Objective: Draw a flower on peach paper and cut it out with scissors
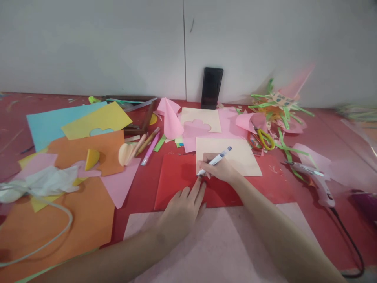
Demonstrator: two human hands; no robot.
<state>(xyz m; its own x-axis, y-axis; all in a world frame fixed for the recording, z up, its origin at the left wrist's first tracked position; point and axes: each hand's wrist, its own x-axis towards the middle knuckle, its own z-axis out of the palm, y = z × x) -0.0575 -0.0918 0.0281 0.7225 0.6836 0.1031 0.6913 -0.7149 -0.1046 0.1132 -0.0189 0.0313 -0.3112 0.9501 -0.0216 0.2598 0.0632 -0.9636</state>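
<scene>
My right hand (219, 169) is closed around a white marker pen (214, 160), its tip touching the lower left corner of a cream paper sheet (235, 155). That cream sheet lies partly over a red paper sheet (179, 181). My left hand (184, 206) lies flat with fingers stretched out, pressing on the red sheet just below the pen tip. A large pale pink sheet (224, 243) lies under both forearms, nearest me.
Orange (59, 224), blue (55, 122), yellow (97, 120) and pink papers (203, 129) cover the red table. Pencils (147, 143), yellow-handled scissors (263, 137), a glue gun (318, 184) with cord, a pink paper cone (172, 118) and green paper strips (282, 114) lie around. A black phone (212, 87) leans on the wall.
</scene>
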